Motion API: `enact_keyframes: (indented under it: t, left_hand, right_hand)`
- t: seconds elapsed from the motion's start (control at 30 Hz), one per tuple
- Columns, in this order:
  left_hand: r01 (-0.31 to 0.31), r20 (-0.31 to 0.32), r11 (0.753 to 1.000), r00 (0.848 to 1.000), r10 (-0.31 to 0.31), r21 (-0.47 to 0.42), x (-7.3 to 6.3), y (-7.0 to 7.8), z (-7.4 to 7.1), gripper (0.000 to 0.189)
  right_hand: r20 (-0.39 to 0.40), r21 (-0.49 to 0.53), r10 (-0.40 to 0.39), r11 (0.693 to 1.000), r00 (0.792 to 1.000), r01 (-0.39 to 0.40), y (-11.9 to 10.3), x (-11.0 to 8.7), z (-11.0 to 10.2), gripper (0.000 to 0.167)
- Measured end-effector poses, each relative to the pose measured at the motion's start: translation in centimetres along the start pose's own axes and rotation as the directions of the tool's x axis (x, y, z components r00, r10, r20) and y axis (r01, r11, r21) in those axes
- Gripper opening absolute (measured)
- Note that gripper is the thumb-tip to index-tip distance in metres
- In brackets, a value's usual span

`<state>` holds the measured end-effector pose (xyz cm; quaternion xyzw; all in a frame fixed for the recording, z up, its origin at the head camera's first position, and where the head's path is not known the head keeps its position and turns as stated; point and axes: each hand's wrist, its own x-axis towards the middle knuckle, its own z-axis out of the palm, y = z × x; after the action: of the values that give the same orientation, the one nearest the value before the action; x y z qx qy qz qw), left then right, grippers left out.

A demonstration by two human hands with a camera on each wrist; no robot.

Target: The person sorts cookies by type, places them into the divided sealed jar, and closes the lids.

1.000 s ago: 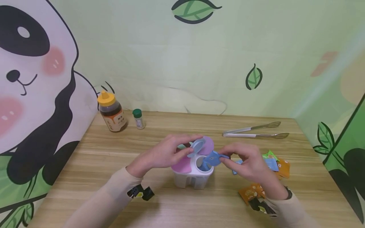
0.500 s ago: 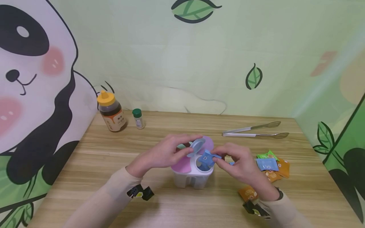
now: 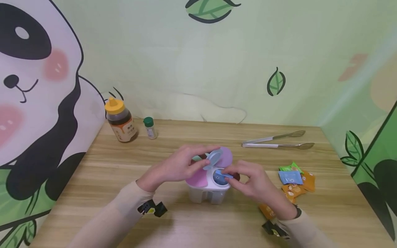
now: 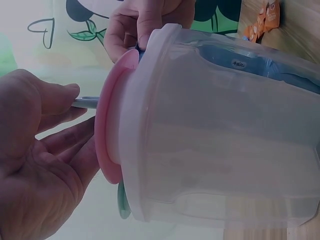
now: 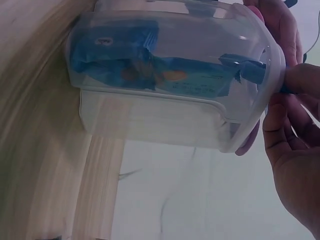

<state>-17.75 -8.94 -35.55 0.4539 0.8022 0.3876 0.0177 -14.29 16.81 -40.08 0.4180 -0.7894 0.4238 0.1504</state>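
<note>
A clear plastic storage box [image 3: 198, 196] with a white top and pink, purple and green lids stands on the table. My left hand [image 3: 173, 165] pinches its raised light-blue lid [image 3: 214, 157] between thumb and fingers. Over the round opening beneath, my right hand [image 3: 251, 179] pinches a small blue packet [image 3: 219, 178] that is partly down in the hole. Through the box wall, the right wrist view shows blue packets [image 5: 115, 50] filling that compartment; the neighbouring one looks see-through. The left wrist view shows the lid edge-on, by my thumb [image 4: 57, 97].
To the right lie a blue packet [image 3: 290, 177], a green packet [image 3: 291, 167] and several orange packets [image 3: 293, 190]. Metal tongs [image 3: 276, 141] lie at the back right. A yellow-capped jar [image 3: 122, 124] and a green-capped shaker [image 3: 150, 128] stand at the back left, near the printed backdrop.
My right hand has moved left and lowered the blue packet from above the rim into the opening. My left hand keeps the light-blue lid raised, nearly unmoved.
</note>
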Motion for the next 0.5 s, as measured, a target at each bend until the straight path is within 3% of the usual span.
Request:
enact_keyframes:
  t: [0.13,0.27,0.5]
  left_hand:
    - [0.008,0.008,1.000,1.000,-0.008,0.005,0.01,0.13,-0.05,0.046]
    - [0.015,0.008,1.000,1.000,-0.015,0.004,0.02,0.21,-0.06,0.046]
    - [0.006,0.004,1.000,1.000,-0.006,0.002,0.07,0.06,-0.11,0.045]
  right_hand:
    - [0.046,-0.031,-0.008,0.999,0.999,0.009,-0.09,0.17,-0.16,0.023]
    - [0.098,-0.099,-0.059,0.993,0.993,0.069,-0.10,0.31,-0.34,0.020]
    - [0.224,-0.213,-0.166,0.953,0.960,0.215,-0.14,0.75,-0.71,0.009]
